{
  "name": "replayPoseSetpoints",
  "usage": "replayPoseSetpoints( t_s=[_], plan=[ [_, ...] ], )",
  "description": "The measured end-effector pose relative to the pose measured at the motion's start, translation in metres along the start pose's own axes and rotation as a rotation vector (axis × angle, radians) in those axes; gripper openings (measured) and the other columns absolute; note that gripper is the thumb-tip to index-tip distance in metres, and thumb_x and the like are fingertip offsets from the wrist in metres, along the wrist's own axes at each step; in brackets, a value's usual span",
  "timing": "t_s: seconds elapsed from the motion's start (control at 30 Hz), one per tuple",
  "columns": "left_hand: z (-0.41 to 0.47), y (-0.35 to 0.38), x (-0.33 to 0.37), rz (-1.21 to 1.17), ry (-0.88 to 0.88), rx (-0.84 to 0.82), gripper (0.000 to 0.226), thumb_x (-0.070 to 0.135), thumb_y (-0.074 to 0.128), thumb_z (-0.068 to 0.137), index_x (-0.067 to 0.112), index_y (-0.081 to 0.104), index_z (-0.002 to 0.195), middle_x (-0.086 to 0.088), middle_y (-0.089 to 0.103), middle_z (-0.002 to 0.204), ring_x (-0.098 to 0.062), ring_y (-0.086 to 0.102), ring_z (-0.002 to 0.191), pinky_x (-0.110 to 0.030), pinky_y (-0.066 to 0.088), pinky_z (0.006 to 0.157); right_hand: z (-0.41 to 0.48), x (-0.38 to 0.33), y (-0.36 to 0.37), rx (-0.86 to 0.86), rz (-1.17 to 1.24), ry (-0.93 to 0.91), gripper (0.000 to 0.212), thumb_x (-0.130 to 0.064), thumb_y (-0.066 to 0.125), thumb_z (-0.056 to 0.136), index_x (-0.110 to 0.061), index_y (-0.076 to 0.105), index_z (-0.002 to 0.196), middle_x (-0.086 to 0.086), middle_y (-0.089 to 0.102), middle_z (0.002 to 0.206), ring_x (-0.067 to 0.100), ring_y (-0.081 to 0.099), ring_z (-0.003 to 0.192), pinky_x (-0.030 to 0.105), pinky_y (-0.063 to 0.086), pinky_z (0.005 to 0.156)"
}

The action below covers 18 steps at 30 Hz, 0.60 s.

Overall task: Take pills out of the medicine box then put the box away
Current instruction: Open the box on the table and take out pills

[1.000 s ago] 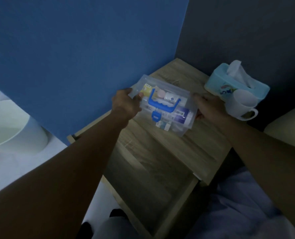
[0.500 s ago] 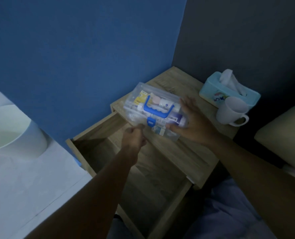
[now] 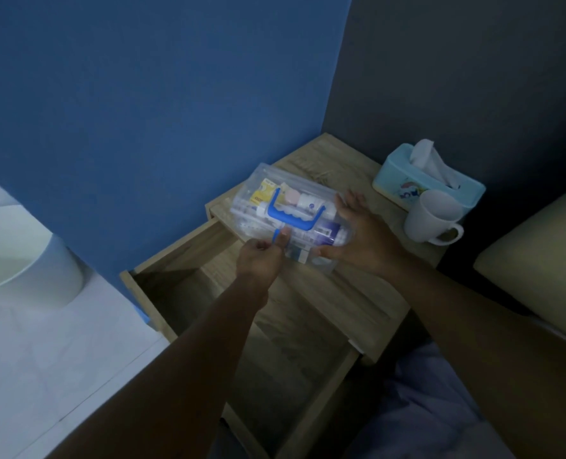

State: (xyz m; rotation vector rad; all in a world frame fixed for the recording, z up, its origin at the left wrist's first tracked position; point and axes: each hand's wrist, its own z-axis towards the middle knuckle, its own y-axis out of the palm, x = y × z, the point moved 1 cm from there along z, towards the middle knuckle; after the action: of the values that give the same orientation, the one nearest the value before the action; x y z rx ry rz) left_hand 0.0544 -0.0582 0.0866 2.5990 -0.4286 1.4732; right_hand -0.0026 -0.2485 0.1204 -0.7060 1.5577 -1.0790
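The clear plastic medicine box [image 3: 275, 200] with a blue handle rests on the wooden nightstand top [image 3: 344, 160], lid closed, several packets and bottles visible through it. My left hand [image 3: 261, 256] pinches the blue front latch of the box between thumb and fingers. My right hand [image 3: 357, 233] presses against the box's right end, thumb at the front corner, fingers spread along the side.
Below the box the nightstand drawer [image 3: 182, 286] stands pulled out, its inside dark. A light blue tissue box [image 3: 404, 180] and a white mug [image 3: 430, 217] sit at the back right. A bed edge [image 3: 540, 260] lies at right, a white bin [image 3: 26, 273] at left.
The box went from held in both hands to resting on the nightstand. My left hand left its left end and took the front latch; my right hand stayed at the right end.
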Motion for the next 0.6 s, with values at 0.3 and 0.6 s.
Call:
replayPoseSetpoints(
  t_s=[0.3,0.6],
  plan=[
    [-0.002,-0.014,-0.016,0.381,0.181,0.122,0.031,0.021,0.058,0.094,0.019,0.062,0.124,-0.002,0.067,0.114,-0.015,0.064,0.098,-0.028,0.054,0.075,-0.003,-0.005,-0.005,-0.04,-0.032,0.01,0.125,-0.054,0.084,0.066,-0.016,0.008,0.158,0.005,-0.001,0.167,0.021,-0.006,0.153,0.041,0.01,0.121],
    [-0.022,-0.043,-0.005,0.737,0.418,0.19,0.055,0.007,0.057,0.09,0.022,0.041,0.14,-0.008,0.053,0.135,-0.019,0.057,0.111,-0.035,0.053,0.081,-0.004,-0.017,-0.018,-0.102,-0.02,0.059,0.129,-0.037,0.092,0.061,-0.017,0.009,0.157,0.005,0.006,0.167,0.024,0.005,0.153,0.046,0.021,0.122]
  ],
)
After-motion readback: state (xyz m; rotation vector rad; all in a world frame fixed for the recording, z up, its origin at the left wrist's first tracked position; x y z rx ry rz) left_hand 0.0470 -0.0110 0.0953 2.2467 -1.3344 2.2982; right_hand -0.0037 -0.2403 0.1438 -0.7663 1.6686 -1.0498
